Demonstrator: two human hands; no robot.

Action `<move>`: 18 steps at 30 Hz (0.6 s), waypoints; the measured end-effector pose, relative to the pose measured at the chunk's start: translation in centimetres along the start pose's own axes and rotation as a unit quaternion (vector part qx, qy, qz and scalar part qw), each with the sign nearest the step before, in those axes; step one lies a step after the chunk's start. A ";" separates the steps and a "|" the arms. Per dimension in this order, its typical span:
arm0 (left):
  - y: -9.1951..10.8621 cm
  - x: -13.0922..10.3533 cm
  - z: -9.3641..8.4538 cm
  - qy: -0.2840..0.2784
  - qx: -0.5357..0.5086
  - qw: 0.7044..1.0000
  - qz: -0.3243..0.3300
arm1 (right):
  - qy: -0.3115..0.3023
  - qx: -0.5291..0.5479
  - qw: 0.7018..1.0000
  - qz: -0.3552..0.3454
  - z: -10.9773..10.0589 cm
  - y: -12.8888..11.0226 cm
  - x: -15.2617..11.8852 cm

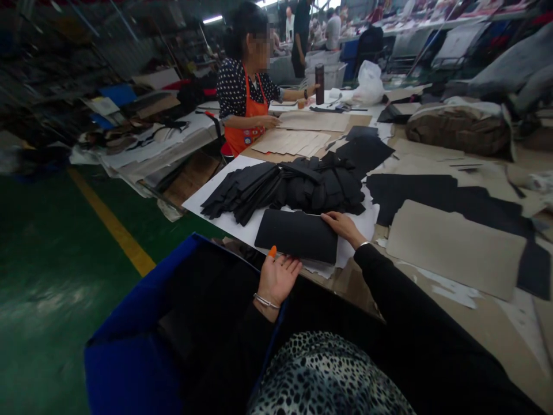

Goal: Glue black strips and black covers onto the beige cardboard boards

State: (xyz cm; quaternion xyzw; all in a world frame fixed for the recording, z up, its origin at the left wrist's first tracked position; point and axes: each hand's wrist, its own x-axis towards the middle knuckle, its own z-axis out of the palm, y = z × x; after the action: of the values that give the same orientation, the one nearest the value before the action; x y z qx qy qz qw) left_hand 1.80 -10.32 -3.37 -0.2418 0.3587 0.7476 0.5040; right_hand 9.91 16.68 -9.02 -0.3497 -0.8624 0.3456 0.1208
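Note:
A flat black rectangular panel (298, 236), seemingly fabric or sheet material, lies at the near edge of the worktable. My right hand (344, 226) grips its far right corner, thumb and fingers at the edge. Palm up, my left hand (279, 276) is open just below the panel's near edge, with fingers stretched out and an orange cover on one fingertip. Whether those fingers touch the panel I cannot tell. Behind the panel lies a heap of black strips and cut pieces (285, 187) on white paper (228, 181).
A blue bin (129, 369) with dark contents stands at my left. Beige panels (453, 248) and black sheets (415, 193) cover the table's right. Across the table, a person in an orange apron (254, 109) handles beige pieces (294, 141) near a dark bottle (319, 83).

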 end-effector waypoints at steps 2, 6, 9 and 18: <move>0.1 0.1 -0.1 -0.005 -0.005 1.000 0.000 | -0.006 -0.002 1.000 0.004 -0.2 -0.1 0.0; 0.1 0.1 -0.2 -0.015 -0.005 1.000 0.008 | -0.015 -0.002 1.000 0.007 -0.5 -0.3 0.3; 0.1 0.0 -0.3 -0.018 -0.006 1.000 0.009 | -0.018 -0.001 1.000 0.009 -0.5 -0.4 0.4; 0.1 0.1 -0.6 -0.031 0.012 0.999 0.016 | -0.014 0.004 1.000 -0.006 0.1 -0.3 0.3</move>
State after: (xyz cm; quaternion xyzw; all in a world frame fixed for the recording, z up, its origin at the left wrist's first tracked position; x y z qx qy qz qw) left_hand 1.64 -10.77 -3.83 -0.2068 0.3555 0.7584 0.5056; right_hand 9.50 16.67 -8.85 -0.3388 -0.8647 0.3533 0.1125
